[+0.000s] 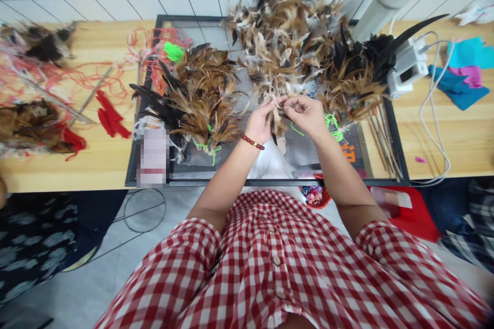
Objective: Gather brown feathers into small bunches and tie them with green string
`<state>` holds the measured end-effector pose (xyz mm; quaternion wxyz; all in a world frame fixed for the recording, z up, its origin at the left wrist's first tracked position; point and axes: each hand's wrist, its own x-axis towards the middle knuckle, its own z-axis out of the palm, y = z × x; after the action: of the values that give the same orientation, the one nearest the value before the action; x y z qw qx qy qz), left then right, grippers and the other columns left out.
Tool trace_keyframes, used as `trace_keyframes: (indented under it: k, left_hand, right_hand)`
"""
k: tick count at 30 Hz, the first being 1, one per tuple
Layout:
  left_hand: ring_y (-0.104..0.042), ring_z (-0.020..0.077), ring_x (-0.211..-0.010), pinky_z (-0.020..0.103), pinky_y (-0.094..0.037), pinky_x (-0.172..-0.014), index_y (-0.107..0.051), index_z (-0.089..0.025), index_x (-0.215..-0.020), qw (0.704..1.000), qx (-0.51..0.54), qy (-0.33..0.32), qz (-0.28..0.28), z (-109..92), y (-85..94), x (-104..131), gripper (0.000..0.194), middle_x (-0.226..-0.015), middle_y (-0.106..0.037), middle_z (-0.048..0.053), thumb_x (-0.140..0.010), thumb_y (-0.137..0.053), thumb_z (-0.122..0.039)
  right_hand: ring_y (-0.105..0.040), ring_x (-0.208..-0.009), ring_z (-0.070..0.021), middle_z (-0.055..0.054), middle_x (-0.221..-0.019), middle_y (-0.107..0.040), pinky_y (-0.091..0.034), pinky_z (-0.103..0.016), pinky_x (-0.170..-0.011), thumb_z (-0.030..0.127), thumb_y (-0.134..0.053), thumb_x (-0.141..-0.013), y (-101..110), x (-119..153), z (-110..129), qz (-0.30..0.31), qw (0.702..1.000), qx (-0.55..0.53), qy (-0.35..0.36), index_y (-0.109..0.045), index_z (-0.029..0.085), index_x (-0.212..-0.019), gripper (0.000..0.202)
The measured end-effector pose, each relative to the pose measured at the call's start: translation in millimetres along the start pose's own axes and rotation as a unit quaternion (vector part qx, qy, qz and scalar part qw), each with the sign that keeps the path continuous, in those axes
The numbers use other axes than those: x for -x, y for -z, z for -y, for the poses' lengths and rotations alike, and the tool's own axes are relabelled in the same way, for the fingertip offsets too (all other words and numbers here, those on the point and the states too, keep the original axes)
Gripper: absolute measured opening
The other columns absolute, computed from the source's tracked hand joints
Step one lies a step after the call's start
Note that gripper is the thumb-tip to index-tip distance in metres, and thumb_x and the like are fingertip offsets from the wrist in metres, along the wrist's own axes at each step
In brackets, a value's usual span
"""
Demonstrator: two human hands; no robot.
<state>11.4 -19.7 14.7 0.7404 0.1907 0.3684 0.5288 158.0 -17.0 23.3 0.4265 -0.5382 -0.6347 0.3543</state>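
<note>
My left hand, with a beaded bracelet at its wrist, pinches a small brown feather whose dark tip points down. Close beside it, my right hand has its thumb and fingertips pressed together. What sits between those fingertips is too small to make out. Just beyond both hands rises a large heap of brown and black feathers. Left of my left hand lies another feather pile with bright green string on it. More green string lies right of my right hand.
A black-framed panel lies on the wooden table. A tall pale bottle, a white power strip and its cable stand at the right. Thin sticks lie near the right frame edge. Red strips lie at the left. Parts of people show at both sides.
</note>
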Motion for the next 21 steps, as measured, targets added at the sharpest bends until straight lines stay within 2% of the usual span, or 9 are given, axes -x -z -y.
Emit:
trace_keyframes:
  k: [2,4,8,10,12,15,18,21]
  left_hand:
    - [-0.075,0.0208,-0.117,0.034,-0.06,-0.101,-0.073,-0.014,-0.093,1.0,0.014,-0.001,-0.003,1,0.9,-1,0.013,-0.11,-0.081,0.009,-0.092,-0.061,-0.019]
    - [-0.075,0.0206,-0.118,0.034,-0.059,-0.102,-0.073,-0.014,-0.092,1.0,0.02,-0.006,-0.012,2,1.0,-2,0.013,-0.11,-0.081,0.008,-0.092,-0.06,-0.017]
    - [-0.074,0.0205,-0.121,0.034,-0.058,-0.104,-0.073,-0.014,-0.093,0.999,0.015,-0.018,-0.023,3,1.9,-4,0.013,-0.111,-0.081,0.008,-0.093,-0.061,-0.018]
    - [-0.074,0.0202,-0.119,0.034,-0.057,-0.104,-0.074,-0.014,-0.093,0.999,0.017,-0.023,-0.027,3,4.0,-5,0.014,-0.11,-0.081,0.008,-0.093,-0.061,-0.02]
    - [-0.075,0.0194,-0.116,0.033,-0.057,-0.103,-0.074,-0.015,-0.092,0.999,0.021,-0.034,-0.036,2,6.8,-7,0.014,-0.108,-0.081,0.007,-0.093,-0.062,-0.022]
    - [-0.076,0.018,-0.111,0.031,-0.058,-0.1,-0.073,-0.016,-0.09,0.996,0.026,-0.054,-0.059,0,9.6,-8,0.012,-0.105,-0.082,0.006,-0.092,-0.067,-0.026]
    - [-0.077,0.0151,-0.098,0.028,-0.059,-0.09,-0.071,-0.017,-0.086,0.995,0.025,-0.059,-0.075,-2,7.0,-5,0.011,-0.097,-0.081,0.004,-0.09,-0.07,-0.026]
    - [-0.071,0.0101,-0.075,0.024,-0.057,-0.078,-0.07,-0.016,-0.082,0.995,-0.003,-0.048,-0.082,-1,-1.7,1,0.008,-0.081,-0.077,0.0,-0.089,-0.07,-0.019]
  right_hand:
    - [-0.024,-0.052,-0.0087,0.009,-0.052,-0.033,-0.023,-0.028,-0.057,0.038,-0.073,-0.079,0,2,2,-0.029,1.0,-0.006,0.01,-0.074,0.02,-0.08,0.018]
    - [-0.026,-0.053,-0.0091,0.008,-0.053,-0.033,-0.026,-0.028,-0.057,0.041,-0.074,-0.079,-2,4,5,-0.027,0.999,-0.004,0.029,-0.073,0.02,-0.079,0.021]
    - [-0.046,-0.061,-0.0121,0.002,-0.064,-0.06,-0.039,-0.029,-0.065,0.037,-0.076,-0.075,-6,7,4,0.044,0.993,0.05,0.102,-0.073,0.02,-0.075,0.017]
    - [-0.051,-0.063,-0.0124,0.0,-0.07,-0.066,-0.041,-0.029,-0.068,0.033,-0.071,-0.076,-6,7,4,0.055,0.988,0.067,0.128,-0.073,0.02,-0.072,0.014]
    - [-0.044,-0.057,-0.0105,0.002,-0.062,-0.06,-0.037,-0.028,-0.063,0.032,-0.068,-0.077,-4,6,5,0.051,0.99,0.065,0.115,-0.072,0.02,-0.069,0.015]
    - [-0.028,-0.05,-0.0084,0.006,-0.049,-0.041,-0.025,-0.028,-0.054,0.034,-0.067,-0.076,1,5,10,0.041,0.997,0.035,0.048,-0.07,0.02,-0.066,0.018]
    - [-0.026,-0.048,-0.0078,0.006,-0.049,-0.041,-0.02,-0.028,-0.052,0.038,-0.067,-0.075,4,4,14,0.019,1.0,-0.003,0.007,-0.068,0.02,-0.065,0.021]
    - [-0.028,-0.049,-0.0079,0.005,-0.051,-0.044,-0.02,-0.027,-0.052,0.042,-0.067,-0.077,4,4,15,0.008,1.0,-0.024,0.015,-0.067,0.021,-0.067,0.023]
